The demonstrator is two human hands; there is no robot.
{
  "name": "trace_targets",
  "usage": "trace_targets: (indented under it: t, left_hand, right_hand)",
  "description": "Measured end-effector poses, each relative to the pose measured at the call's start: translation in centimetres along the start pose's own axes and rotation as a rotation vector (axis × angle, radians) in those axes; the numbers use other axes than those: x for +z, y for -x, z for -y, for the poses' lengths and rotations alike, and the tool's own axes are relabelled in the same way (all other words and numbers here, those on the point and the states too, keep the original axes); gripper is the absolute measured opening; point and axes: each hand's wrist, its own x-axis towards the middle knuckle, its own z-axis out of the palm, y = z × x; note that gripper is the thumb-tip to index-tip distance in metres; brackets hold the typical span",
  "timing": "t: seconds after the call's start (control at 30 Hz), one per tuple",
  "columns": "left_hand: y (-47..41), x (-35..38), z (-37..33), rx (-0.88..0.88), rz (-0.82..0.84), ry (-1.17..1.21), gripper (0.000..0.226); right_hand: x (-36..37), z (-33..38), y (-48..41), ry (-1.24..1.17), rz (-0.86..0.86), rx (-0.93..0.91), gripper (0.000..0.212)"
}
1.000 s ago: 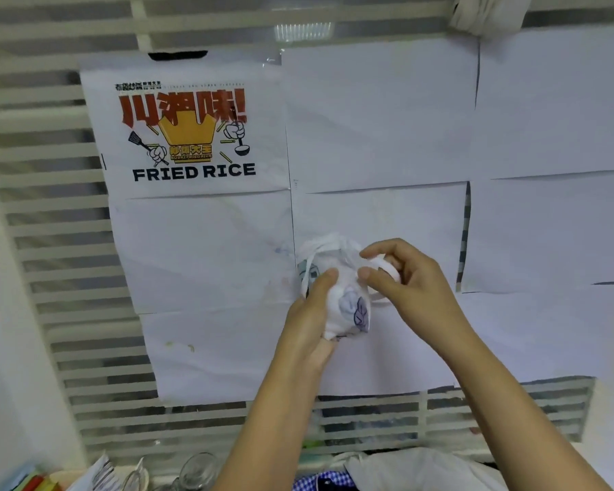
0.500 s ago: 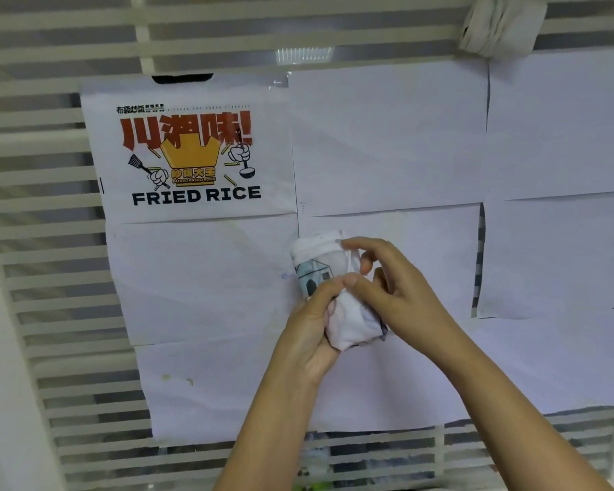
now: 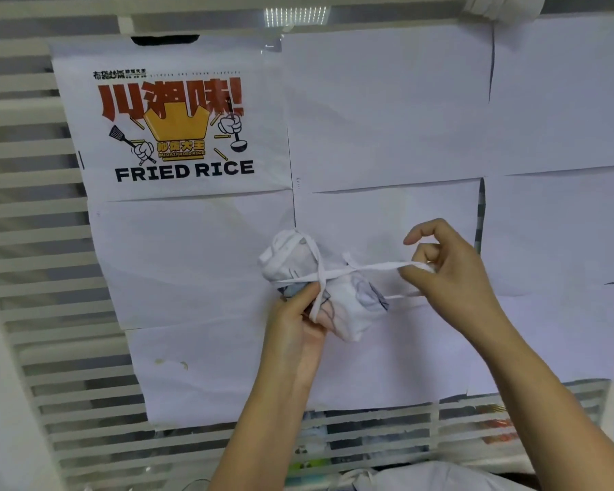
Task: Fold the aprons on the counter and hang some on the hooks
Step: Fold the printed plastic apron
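Closest to me, below both wrists, one loose white cloth [image 3: 440,478] lies at the lower edge of the view; only a part of it shows. Above it two bare forearms rise to two hands.

The left hand [image 3: 296,324] grips one rolled apron [image 3: 351,306], white with a grey-blue print. Its fingers are curled round the lower left side of the roll and its thumb presses on the front, just beside the place where the strap [image 3: 376,268] crosses over itself. The roll is held in the air in front of the wall, touching only this hand and the strap.

The right hand [image 3: 451,278] is to the right of the roll, apart from it. Its thumb and curled fingers pinch the strap, and its forefinger stands bent above them, touching nothing. Two white strands run from the roll to these fingers, one upper and tight, one lower.

Behind the fingers is a white slatted wall [image 3: 32,242] covered with paper. Up and left of the left fingers hangs one printed poster [image 3: 178,136] with the words FRIED RICE. Around it I count at least six plain white sheets [image 3: 387,108], overlapping. High above the right fingers, at the top edge, one more white bundle [image 3: 500,7] hangs on the slats.
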Motion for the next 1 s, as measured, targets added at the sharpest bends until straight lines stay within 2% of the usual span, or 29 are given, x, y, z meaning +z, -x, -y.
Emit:
trace_targets:
  t: [0.07,0.13,0.23,0.33,0.4,0.43,0.5,0.57,0.63,0.73,0.8,0.87,0.93,1.0]
  left_hand:
    - [0.7,-0.3,0.6,-0.112,0.086,-0.063,0.018]
    - [1.4,-0.2,1.2,-0.261,0.141,-0.117,0.016]
    - [1.4,-0.8,1.2,-0.306,0.006,0.018,0.016]
    - [1.3,-1.9,1.2,-0.288,-0.058,0.101,0.018]
    - [1.7,-1.9,2.0,-0.286,-0.035,0.028,0.028]
    - [1.9,-1.7,2.4,-0.269,-0.015,-0.014,0.031]
    - [2.4,-1.2,3.0,-0.229,0.054,-0.134,0.026]
    - [2.4,-1.5,3.2,-0.140,0.101,-0.343,0.024]
    - [2.4,-2.1,3.6,-0.048,0.042,-0.580,0.034]
    - [1.9,-2.0,4.2,0.161,-0.166,-0.750,0.037]
    - [1.8,-1.7,5.0,0.221,-0.294,-0.675,0.032]
    - [2.2,-1.5,6.3,0.140,-0.372,-0.530,0.031]
    - [3.1,-1.4,7.5,-0.007,-0.365,-0.418,0.026]
    - [3.7,-1.9,8.0,-0.112,-0.249,-0.345,0.034]
  right_hand:
    - [-1.0,0.1,-0.7,-0.003,-0.062,-0.009,0.022]
    - [-1.8,0.1,-1.5,-0.147,-0.010,0.081,0.019]
    - [-2.6,-0.5,-1.7,-0.367,0.383,0.288,0.031]
    - [-3.0,-1.5,-1.1,-0.832,0.588,0.476,0.032]
    - [-2.3,-1.4,-0.7,-1.196,0.578,0.522,0.016]
    - [-1.9,-1.0,-0.5,-1.266,0.491,0.523,0.003]
    - [-0.8,0.2,-0.1,-1.175,0.303,0.500,0.019]
    - [0.2,0.7,0.0,-1.063,0.228,0.459,0.021]
    - [1.0,0.8,0.2,-0.915,0.249,0.402,0.022]
    - [2.1,0.6,0.9,-0.825,0.373,0.402,0.035]
    - [2.9,0.1,1.6,-0.972,0.433,0.450,0.050]
    - [3.7,-0.9,2.0,-1.196,0.438,0.501,0.061]
    - [4.1,-1.8,2.6,-1.293,0.402,0.523,0.069]
    - [4.2,-2.5,3.1,-1.301,0.368,0.514,0.073]
